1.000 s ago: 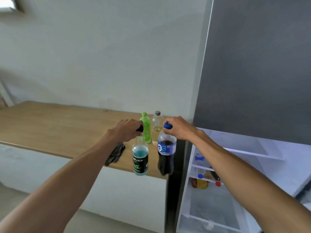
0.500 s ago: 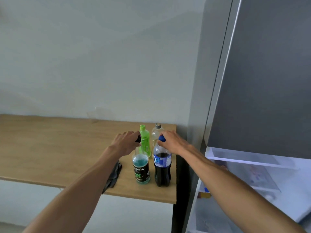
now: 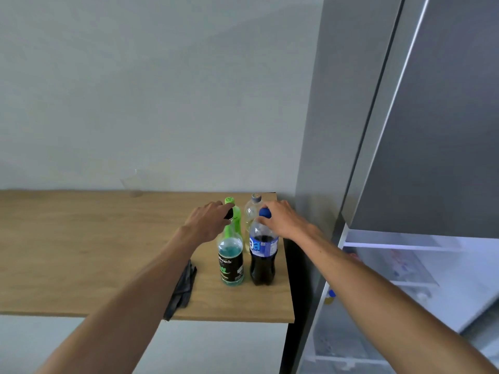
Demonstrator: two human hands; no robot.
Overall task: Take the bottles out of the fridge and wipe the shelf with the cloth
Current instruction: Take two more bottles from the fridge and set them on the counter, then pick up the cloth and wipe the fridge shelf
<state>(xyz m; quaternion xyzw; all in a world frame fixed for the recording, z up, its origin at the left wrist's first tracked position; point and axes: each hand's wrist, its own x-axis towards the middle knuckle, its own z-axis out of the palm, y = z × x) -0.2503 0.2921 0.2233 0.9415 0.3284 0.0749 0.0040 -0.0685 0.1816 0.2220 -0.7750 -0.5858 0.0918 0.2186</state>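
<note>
Several bottles stand on the right end of the wooden counter (image 3: 81,252). My left hand (image 3: 209,221) grips the black cap of a bottle of teal liquid with a black label (image 3: 231,261). My right hand (image 3: 282,220) holds the blue cap of a dark cola bottle (image 3: 263,259). Both bottles rest upright on the counter. Behind them stand a bright green bottle (image 3: 233,214) and a clear bottle with a grey cap (image 3: 252,211). A dark grey cloth (image 3: 183,288) lies on the counter near its front edge, partly hidden under my left forearm.
The grey fridge (image 3: 437,130) stands just right of the counter, its lower compartment open with white shelves (image 3: 399,245) and small items inside. A pale wall runs behind the counter. A clear plastic cup (image 3: 133,183) sits at the back of the counter.
Both bottles came down from over the counter's front edge and now stand on it. The view has swung up and left, so less of the fridge interior shows.
</note>
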